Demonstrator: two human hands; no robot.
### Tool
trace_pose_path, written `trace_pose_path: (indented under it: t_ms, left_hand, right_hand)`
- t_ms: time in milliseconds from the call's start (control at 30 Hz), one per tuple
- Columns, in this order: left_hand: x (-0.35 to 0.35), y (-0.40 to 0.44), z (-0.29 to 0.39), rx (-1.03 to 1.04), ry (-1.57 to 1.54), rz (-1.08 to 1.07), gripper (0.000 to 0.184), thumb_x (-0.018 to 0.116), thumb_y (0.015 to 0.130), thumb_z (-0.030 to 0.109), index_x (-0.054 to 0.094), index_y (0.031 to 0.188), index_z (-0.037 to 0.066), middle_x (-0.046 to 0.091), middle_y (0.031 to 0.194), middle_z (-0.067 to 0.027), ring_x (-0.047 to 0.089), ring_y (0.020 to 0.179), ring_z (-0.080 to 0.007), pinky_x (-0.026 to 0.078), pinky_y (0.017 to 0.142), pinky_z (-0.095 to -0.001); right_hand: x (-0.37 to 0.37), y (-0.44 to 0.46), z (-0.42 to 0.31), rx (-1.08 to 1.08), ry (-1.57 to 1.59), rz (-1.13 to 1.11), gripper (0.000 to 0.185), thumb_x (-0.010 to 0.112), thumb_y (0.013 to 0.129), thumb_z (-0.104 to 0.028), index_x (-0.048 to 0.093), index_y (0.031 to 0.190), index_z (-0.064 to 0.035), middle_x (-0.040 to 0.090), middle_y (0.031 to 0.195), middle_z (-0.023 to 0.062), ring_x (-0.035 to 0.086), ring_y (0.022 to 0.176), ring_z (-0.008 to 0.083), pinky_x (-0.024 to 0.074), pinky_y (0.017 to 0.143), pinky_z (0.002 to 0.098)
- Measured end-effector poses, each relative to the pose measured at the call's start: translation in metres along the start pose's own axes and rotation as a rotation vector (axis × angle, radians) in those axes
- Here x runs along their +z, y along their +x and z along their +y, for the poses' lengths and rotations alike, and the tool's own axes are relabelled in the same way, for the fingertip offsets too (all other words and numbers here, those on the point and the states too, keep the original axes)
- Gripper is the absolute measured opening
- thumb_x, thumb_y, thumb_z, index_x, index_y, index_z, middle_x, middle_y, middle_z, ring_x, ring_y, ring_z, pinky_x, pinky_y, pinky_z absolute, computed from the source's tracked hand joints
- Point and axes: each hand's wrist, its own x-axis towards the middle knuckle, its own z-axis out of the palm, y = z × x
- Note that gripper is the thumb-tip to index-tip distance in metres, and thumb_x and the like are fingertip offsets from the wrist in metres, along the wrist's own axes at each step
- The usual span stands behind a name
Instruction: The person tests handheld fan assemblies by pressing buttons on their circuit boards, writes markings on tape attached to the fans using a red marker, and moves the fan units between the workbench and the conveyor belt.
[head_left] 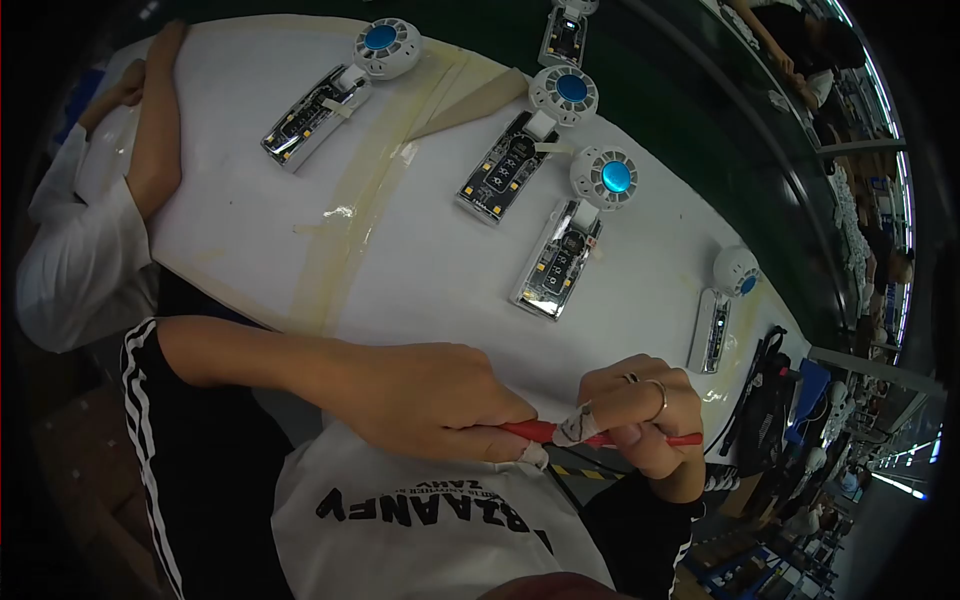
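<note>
Both hands close on a slim red tool in front of the shirt, just off the near table edge.
The left hand (pixel 430 405) pinches one end of the red tool (pixel 533 431) between thumb and curled fingers; the right hand (pixel 650 410), ringed, curls round its other part, thumb pressed along it, a two-ended grip that probably steadies it. Pale, crinkled wrapping on a digit of each hand likely guards skin or adds grip. Beyond, on the smooth white table (pixel 400 270), clear, glossy oblong cases (pixel 557 262) show dark circuit boards, each joined to a round, vented white head (pixel 604 178) with a blue disc; their spacing perhaps keeps them from knocking together. Yellowish tape (pixel 350 215) crosses the tabletop.
</note>
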Motion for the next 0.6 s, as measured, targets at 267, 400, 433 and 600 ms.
trace_pose_path:
  t_ms: [267,400,433,600]
  left_hand:
    - [-0.049,-0.036,-0.017,-0.064,-0.135,0.59,0.03,0.045,0.094,0.026,0.047,0.074,0.004,0.044,0.056,-0.0034,0.045,0.049,-0.0117,0.034,0.047,-0.0279]
    - [-0.117,-0.005,-0.025,0.11,0.136,1.147,0.038,0.046,0.092,0.038,0.053,0.075,0.005,0.049,0.057,-0.0008,0.048,0.05,-0.0109,0.04,0.05,-0.0257]
    - [-0.134,0.008,-0.029,0.164,0.313,1.229,0.04,0.047,0.092,0.041,0.054,0.076,0.005,0.051,0.058,-0.0023,0.049,0.051,-0.0122,0.041,0.052,-0.0266]
    - [-0.196,0.084,-0.066,0.174,0.449,1.191,0.041,0.047,0.091,0.041,0.056,0.078,0.004,0.055,0.061,-0.0049,0.053,0.054,-0.0145,0.043,0.054,-0.0286]
  right_hand:
    - [-0.028,0.006,0.019,-0.071,0.023,0.61,0.052,0.044,0.087,-0.056,0.055,0.083,-0.0045,0.056,0.062,0.0071,0.056,0.054,0.0181,0.0461,0.049,0.0288]
    - [0.005,0.038,0.062,-0.454,-0.698,0.045,0.05,0.072,0.067,-0.039,0.058,0.096,-0.0017,0.059,0.075,0.0098,0.061,0.073,0.0258,0.0512,0.064,0.0325]
    - [0.008,0.036,0.066,-0.453,-0.699,0.037,0.05,0.072,0.067,-0.039,0.058,0.096,-0.0017,0.059,0.075,0.0098,0.061,0.073,0.0258,0.0512,0.064,0.0325]
    - [-0.001,0.014,0.077,-0.272,-0.639,0.03,0.039,0.072,0.071,-0.026,0.057,0.095,0.0021,0.06,0.083,0.0144,0.06,0.073,0.029,0.0508,0.067,0.0339]
